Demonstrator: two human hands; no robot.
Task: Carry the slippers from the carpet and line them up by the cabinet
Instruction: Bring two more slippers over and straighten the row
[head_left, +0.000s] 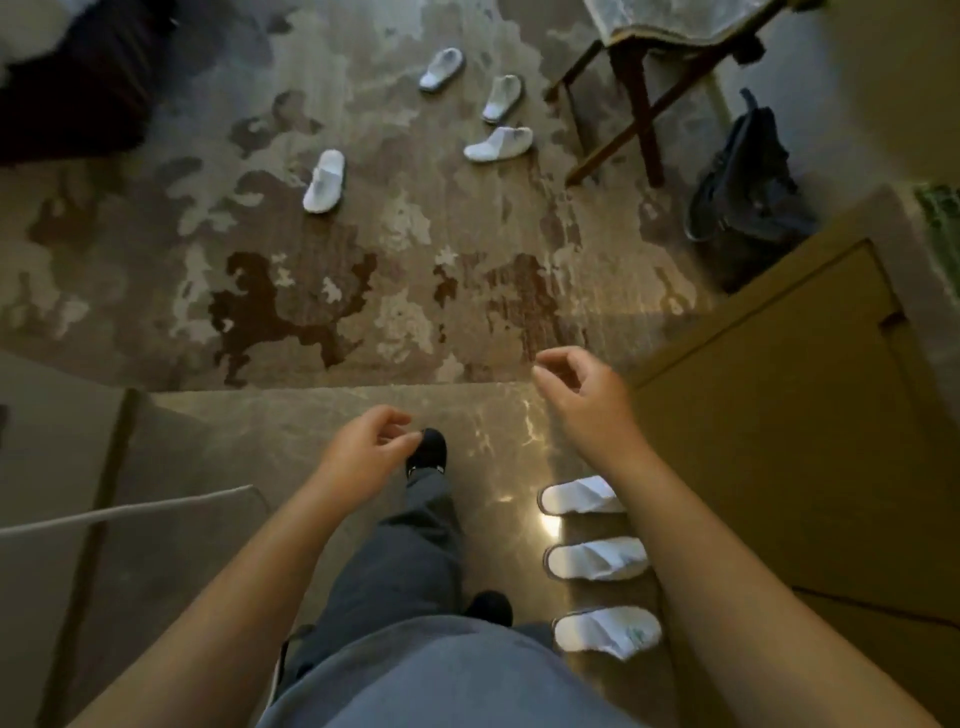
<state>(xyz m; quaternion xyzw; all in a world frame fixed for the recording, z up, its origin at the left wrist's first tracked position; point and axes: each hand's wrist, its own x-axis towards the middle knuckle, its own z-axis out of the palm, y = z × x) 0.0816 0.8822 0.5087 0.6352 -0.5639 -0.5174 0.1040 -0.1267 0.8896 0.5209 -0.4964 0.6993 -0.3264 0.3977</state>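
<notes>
Both your hands are out in front of you and hold nothing: your left hand (366, 447) hangs with fingers loosely curled above the bare floor (208, 441), and your right hand (582, 395) is loosely curled too, thumb and forefinger near each other, just beside the cabinet (779, 415). Three white slippers (597, 564) already lie in a row against the cabinet, below your right forearm and nearer to you than that hand. Four more slippers (498, 143) lie scattered on the patterned carpet (311, 291), well ahead of both hands, three of them near the legs of a wooden chair (644, 104), one (324, 181) farther left.
</notes>
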